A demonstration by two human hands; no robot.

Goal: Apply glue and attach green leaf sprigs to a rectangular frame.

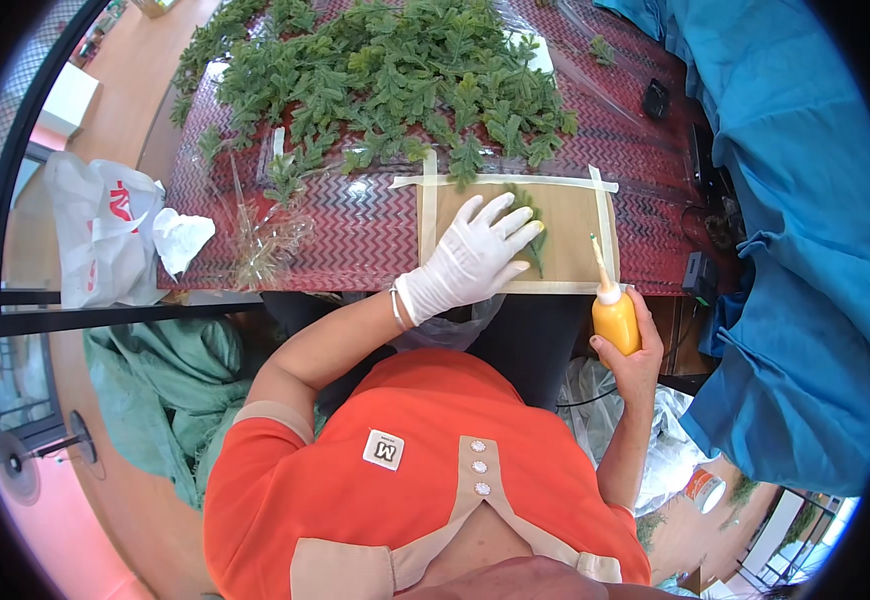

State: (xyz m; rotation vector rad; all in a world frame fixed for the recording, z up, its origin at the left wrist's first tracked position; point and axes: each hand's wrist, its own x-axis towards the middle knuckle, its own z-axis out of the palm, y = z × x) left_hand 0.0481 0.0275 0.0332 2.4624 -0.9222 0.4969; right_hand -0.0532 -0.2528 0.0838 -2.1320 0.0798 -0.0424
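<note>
Head view: just below and right of the middle of the upper half, a green sprig [541,258] lies on a tan board [575,215] edged with strips of pale tape [604,210]. The left hand [465,258], in a white glove, is palm down with its fingers spread wide; its fingertips reach over the sprig's left side, leaving the stem end visible to the right of the hand. Whether the fingers press on it cannot be told. Right of centre, the bare right hand [641,350] is wrapped around a yellow bottle [615,322], whose narrow nozzle [598,258] points up over the board's right part, apart from the sprig. A pile of green sprigs [385,75] covers the upper middle of the red zigzag-patterned bench [355,225]; a white plastic bag [100,235] hangs at the left.
</note>
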